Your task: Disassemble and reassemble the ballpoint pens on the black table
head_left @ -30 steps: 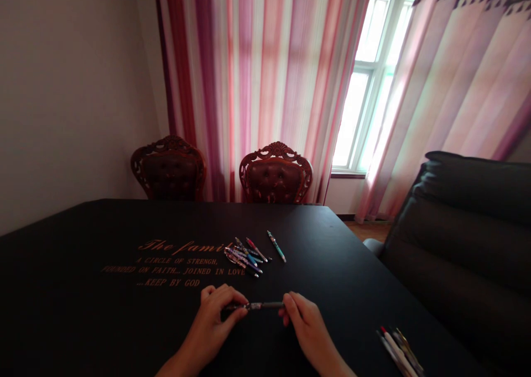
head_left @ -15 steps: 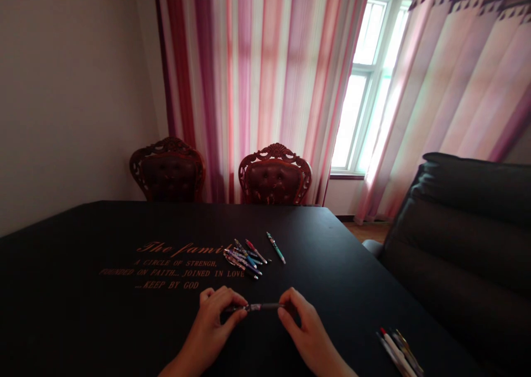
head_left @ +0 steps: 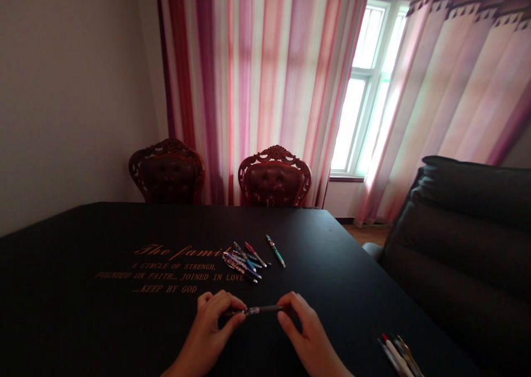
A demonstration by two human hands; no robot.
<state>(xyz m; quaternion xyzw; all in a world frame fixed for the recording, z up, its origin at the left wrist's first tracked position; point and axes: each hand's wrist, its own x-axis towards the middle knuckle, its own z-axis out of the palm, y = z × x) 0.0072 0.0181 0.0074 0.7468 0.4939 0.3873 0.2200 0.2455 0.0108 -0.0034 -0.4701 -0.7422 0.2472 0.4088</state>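
A dark pen (head_left: pixel 265 309) with a patterned middle lies level between my hands, just above the black table (head_left: pixel 103 333). My left hand (head_left: pixel 215 324) pinches its left part between thumb and fingers. The right end sits in the closed fingertips of my right hand (head_left: pixel 302 321), which cover the tip. Beyond my hands is a loose pile of several patterned pens (head_left: pixel 243 263). A teal pen (head_left: pixel 276 251) lies apart, to the right of that pile.
Several more pens (head_left: pixel 398 356) lie at the table's lower right. Gold lettering (head_left: pixel 174 276) marks the tabletop on the left. Two carved chairs (head_left: pixel 274 181) stand at the far edge, before striped curtains (head_left: pixel 265 78). A dark padded seat (head_left: pixel 468 244) is on the right.
The view has tilted up slightly, so the table things sit a little lower. Both hands keep their hold on the pen, which has barely moved.
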